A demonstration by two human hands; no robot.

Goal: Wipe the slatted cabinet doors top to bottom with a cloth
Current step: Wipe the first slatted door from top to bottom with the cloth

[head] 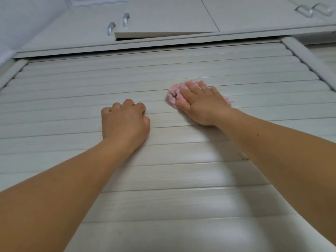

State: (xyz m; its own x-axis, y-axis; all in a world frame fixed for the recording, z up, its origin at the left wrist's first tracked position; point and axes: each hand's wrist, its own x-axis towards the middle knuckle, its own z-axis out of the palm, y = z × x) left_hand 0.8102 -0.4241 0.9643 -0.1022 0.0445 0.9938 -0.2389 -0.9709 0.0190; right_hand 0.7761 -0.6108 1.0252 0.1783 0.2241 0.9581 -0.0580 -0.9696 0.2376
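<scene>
A pale slatted cabinet door (91,84) fills most of the view, its horizontal slats running left to right. My right hand (200,104) presses a pink and white cloth (173,94) flat against the slats in the upper middle, fingers spread over it. The cloth shows around my fingertips and at the right of my wrist. My left hand (125,120) rests on the slats to the left of the cloth and slightly lower, fingers curled into a loose fist with nothing in it.
Above the slatted door are flat upper cabinet doors with metal handles (111,28). One upper door (163,24) hangs slightly ajar. A rounded frame post (307,59) borders the slats on the right, another (11,73) on the left.
</scene>
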